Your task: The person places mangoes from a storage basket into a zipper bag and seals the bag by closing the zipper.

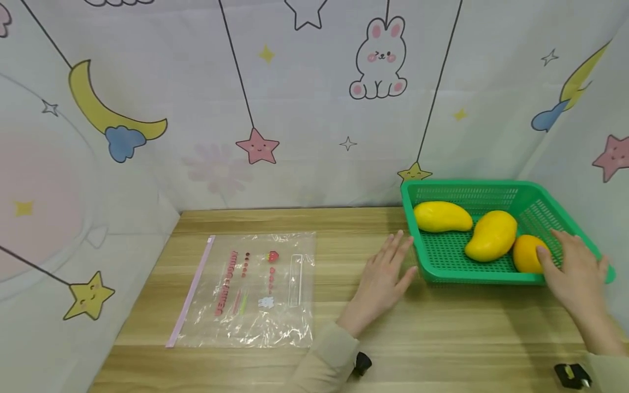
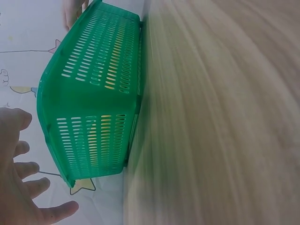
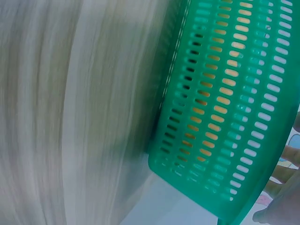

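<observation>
While I watch remotely, a clear plastic bag lies flat on the surface, left of the green basket. Between them, the left hand has its fingers spread wide. The basket's long axis runs left to right; inside, the left mango matches it, the middle mango slants, and the right hand, fingers loosely apart, partly covers the right mango.
</observation>
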The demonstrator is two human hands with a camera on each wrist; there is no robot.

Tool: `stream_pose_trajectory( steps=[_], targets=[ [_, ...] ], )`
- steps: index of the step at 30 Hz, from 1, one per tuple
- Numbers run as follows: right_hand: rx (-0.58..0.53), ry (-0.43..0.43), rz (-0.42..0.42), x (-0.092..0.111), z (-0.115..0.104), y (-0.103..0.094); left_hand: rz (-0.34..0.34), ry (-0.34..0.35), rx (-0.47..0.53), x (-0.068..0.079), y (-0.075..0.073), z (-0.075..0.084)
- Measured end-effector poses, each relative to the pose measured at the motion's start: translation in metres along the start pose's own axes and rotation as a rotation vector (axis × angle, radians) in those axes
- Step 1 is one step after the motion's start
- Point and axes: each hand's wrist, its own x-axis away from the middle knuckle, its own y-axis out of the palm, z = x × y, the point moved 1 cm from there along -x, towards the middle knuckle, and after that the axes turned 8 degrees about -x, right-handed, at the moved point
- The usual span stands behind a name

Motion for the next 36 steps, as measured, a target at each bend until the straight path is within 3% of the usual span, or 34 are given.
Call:
stream_pose_trajectory(
  steps=[4, 13, 22, 36],
  targets=[
    [0.010, 0.009, 0.002, 0.000, 0.005, -0.002, 0.001, 0.003, 0.004, -0.001, 0.001, 0.001],
    [0.050, 0.017, -0.033, -0.010, 0.020, -0.008, -0.028, 0.005, 0.165, -0.007, -0.001, 0.006],
    [0.080, 0.024, -0.007, -0.017, 0.029, -0.014, -0.050, 0.015, 0.187, -0.015, -0.003, 0.010],
    [0.083, 0.095, -0.082, -0.018, 0.037, -0.020, -0.095, -0.020, 0.176, -0.023, 0.002, 0.017]
  ],
)
